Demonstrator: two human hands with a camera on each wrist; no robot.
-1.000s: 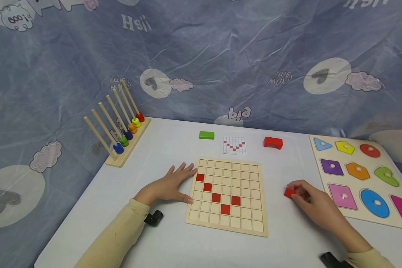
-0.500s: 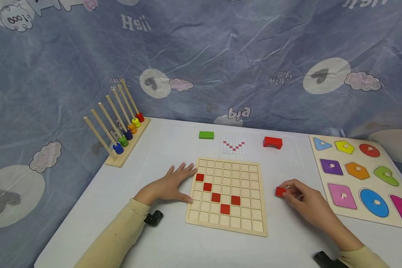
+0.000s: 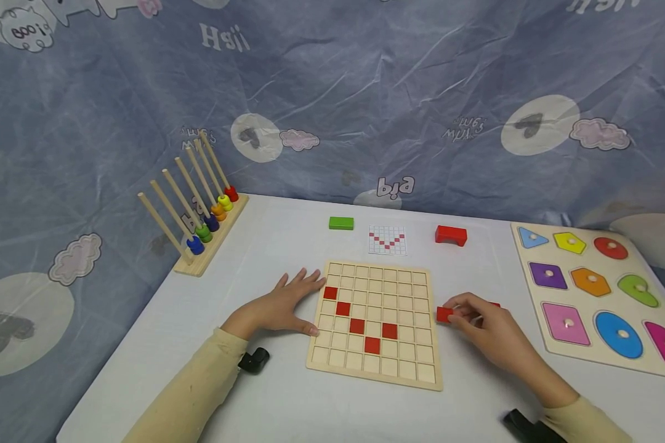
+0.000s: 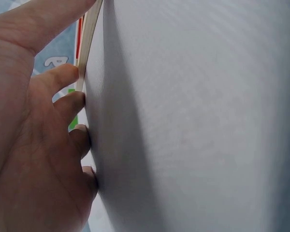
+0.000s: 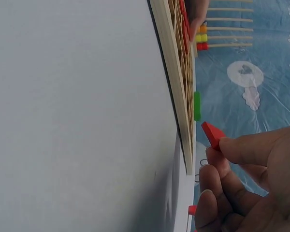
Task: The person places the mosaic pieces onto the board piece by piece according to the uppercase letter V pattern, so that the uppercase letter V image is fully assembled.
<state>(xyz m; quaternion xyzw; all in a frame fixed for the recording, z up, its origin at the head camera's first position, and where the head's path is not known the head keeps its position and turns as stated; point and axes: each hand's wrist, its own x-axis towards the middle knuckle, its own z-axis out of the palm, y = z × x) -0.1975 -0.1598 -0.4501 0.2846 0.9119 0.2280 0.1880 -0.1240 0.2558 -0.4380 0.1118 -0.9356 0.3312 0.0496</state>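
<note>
A wooden grid board [image 3: 410,372] lies on the white table with several red square tiles in its cells, such as one tile [image 3: 372,346] near the front. My left hand [image 3: 279,307] rests at the board's left edge, fingers spread, thumb and fingertips touching the frame. Between thumb and forefinger my right hand [image 3: 490,329] pinches a red tile [image 5: 212,135], held just off the board's right edge. Another red piece [image 3: 495,304] shows partly behind that hand; its shape is hidden. Behind the board lies a small card [image 3: 387,240] printed with a red V pattern on a grid.
At the back stand a green block [image 3: 341,223] and a red arch-shaped block [image 3: 451,235]. A pegged bead rack [image 3: 221,237] is at the left. A shape puzzle board [image 3: 576,295] lies at the right. A patterned cloth [image 3: 332,92] hangs behind the table.
My right hand has moved left with the red tile, from near the puzzle board to the grid board's right edge. A red piece has come into view behind it. My left hand stays still.
</note>
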